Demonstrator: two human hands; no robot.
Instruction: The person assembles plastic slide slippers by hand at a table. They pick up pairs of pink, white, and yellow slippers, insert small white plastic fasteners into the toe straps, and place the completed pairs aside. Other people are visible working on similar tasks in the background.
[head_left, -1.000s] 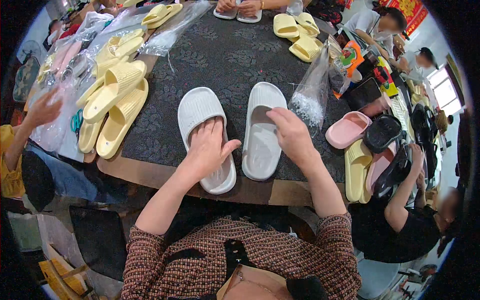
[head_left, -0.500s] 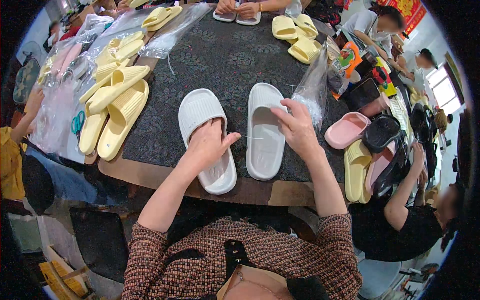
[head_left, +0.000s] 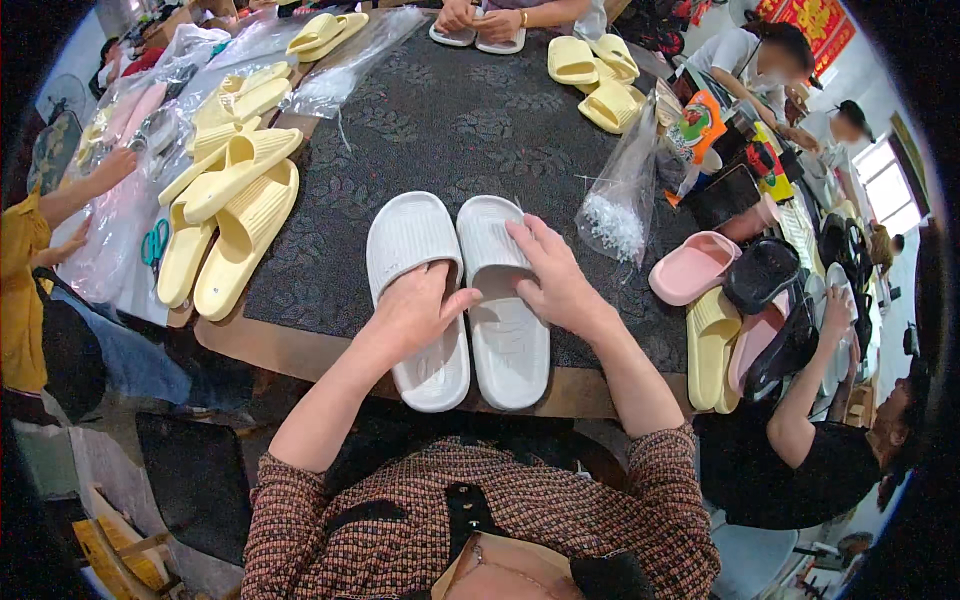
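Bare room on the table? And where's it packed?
Biggest: middle of the dark tablecloth, between the white slides and the co-worker's hands at the far edge. Smaller: between the white slides and the yellow slides on the left. Crowded: left side, yellow slides and clear plastic; right side, bag of white bits, pink slide, black slide.

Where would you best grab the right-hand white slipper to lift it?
Probably by its strap, from the right: the band stands over the footbed with an opening for the thumb, fingers on top, and the left white slipper crowds the other side.
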